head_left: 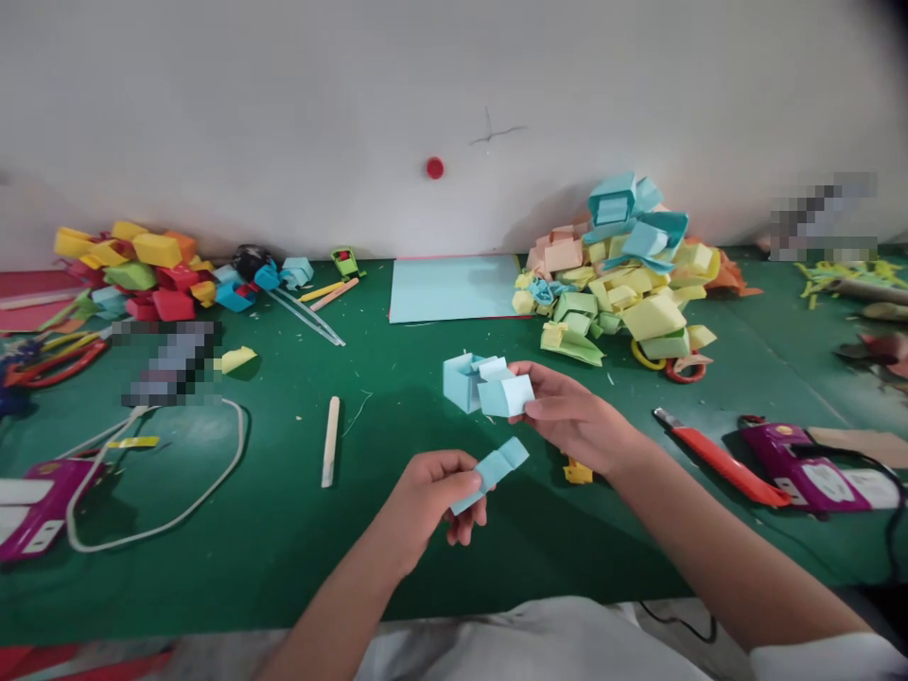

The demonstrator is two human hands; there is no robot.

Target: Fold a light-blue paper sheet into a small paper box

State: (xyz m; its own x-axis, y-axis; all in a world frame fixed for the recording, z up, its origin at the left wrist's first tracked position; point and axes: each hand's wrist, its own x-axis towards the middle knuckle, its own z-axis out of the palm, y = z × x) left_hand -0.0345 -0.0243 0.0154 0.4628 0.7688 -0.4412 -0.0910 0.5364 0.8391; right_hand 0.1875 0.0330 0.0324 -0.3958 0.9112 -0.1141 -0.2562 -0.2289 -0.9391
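Note:
My right hand (578, 416) is closed on a light blue folded paper box (489, 383), holding it above the green table (397, 397) near the middle. My left hand (432, 497) pinches a small folded strip of light blue paper (493, 470) just below and in front of the box. The strip and the box are apart. A flat light blue paper sheet (454, 287) lies farther back by the wall.
A heap of folded yellow, green, blue and pink paper pieces (624, 274) sits at the back right, another coloured heap (148, 270) at the back left. A red utility knife (716, 457), two purple glue guns (809, 468) (35, 501) with cords, a wooden stick (330, 440) and scissors (673, 364) lie around.

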